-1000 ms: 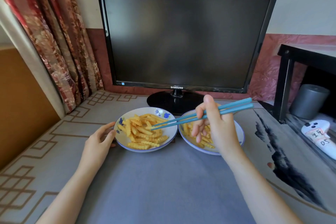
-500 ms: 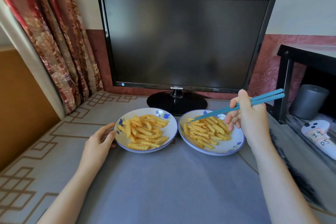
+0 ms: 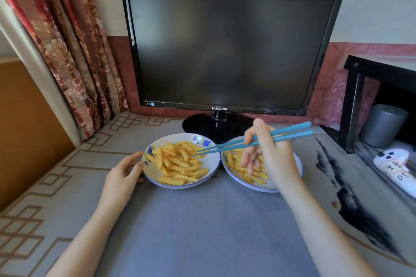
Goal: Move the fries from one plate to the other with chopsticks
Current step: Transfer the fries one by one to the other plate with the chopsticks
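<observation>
Forearms cut off at the bottom edge flank a stretch of grey mat [image 3: 202, 231]. The left hand [image 3: 122, 172] curls round the left plate [image 3: 150, 172] rim. The right hand [image 3: 273, 159], pinching the chopsticks [image 3: 290, 134], hides half the right plate [image 3: 299, 167]; their tips, close together, sit over the left plate's fries [image 3: 180, 163].

A single wide-angle view, worn on the person's head, faces forward and down over the counter [image 3: 202, 231]. It sits close: the left hand [image 3: 126, 171] shows at 8 o'clock and the right hand [image 3: 272, 159] at 4 o'clock. The monitor [image 3: 225, 51] fills 12 o'clock, its sides slanting.
</observation>
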Demonstrator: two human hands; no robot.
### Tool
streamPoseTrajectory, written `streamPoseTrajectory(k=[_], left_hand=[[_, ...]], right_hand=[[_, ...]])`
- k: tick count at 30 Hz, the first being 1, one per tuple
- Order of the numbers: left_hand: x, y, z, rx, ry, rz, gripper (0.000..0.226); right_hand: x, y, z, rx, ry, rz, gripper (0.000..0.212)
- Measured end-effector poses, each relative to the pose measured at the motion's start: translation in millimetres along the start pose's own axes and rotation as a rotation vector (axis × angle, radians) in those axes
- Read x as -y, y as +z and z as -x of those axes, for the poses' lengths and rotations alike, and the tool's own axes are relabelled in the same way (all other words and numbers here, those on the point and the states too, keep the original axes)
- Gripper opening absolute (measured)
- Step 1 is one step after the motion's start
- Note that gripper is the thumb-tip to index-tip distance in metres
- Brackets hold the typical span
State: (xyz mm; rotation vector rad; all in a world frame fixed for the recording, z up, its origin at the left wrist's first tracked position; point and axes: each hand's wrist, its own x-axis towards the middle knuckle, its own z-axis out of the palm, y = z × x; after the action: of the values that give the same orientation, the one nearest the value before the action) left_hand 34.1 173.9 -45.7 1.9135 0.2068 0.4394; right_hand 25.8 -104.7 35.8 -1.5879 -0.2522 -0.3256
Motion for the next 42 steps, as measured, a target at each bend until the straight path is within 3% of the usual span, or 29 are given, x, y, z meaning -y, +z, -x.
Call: streamPoseTrajectory(k=[10, 32, 42], left_hand=[[3, -1, -2, -0.001, 0.0, 0.004, 0.025], [-3, 1, 2, -0.009, -0.001, -0.009, 0.029], [-3, 0, 2, -0.018, -0.002, -0.027, 0.03]], right_hand=[[-16, 26, 10, 0.188, 0.001, -0.016, 0.042], [-14, 42, 21, 0.208, -0.015, -0.036, 0.039], [-2, 21, 13, -0.013, -0.031, -0.081, 0.047]])
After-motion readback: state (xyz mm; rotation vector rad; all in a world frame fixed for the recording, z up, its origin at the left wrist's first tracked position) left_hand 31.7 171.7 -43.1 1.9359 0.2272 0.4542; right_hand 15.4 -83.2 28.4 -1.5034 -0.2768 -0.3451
